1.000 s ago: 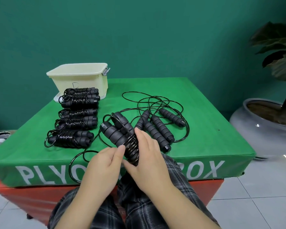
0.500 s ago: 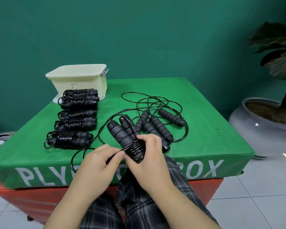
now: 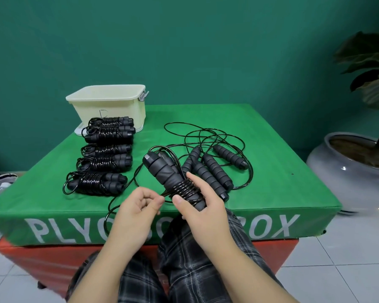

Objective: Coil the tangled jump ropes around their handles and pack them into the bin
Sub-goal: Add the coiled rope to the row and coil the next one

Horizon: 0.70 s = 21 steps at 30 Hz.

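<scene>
Foam handles [image 3: 162, 171] light, grippy; cord [image 3: 185, 190] springy. Right hand [image 3: 202, 207] clamped round coils; left hand [image 3: 138, 206] pinched loose cord.

A single wide-angle view from the person's head looks forward and down, close over both hands [image 3: 175, 206] and plaid-clad knees [image 3: 184, 270]. It faces the green cloth-covered desk [image 3: 271, 193] head-on, with the teal wall [image 3: 206, 51] behind.
</scene>
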Available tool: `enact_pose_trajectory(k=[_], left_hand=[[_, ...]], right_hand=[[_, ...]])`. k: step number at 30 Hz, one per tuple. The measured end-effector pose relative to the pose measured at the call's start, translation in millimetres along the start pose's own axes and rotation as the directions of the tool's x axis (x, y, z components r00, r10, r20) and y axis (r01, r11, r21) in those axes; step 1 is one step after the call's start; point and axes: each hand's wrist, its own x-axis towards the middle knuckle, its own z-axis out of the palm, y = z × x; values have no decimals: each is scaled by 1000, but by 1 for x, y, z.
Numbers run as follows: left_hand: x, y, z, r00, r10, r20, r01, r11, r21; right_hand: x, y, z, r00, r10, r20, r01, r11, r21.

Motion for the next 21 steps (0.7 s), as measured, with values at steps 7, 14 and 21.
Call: enact_pose_trajectory(k=[7,14,21], left_hand=[[-4,0,10,988,-84,127,100,988,-121],[-7,10,8,999,-37,0,37,999,-32],[-9,11,0,975,214,-59,-186,931,315]], right_hand=[[2,2,-5,998,11,62,-22,981,190],[0,-1,1,993,-118,18,119,990,-73],[2,5,2,935,-351,-51,326,907,-268]])
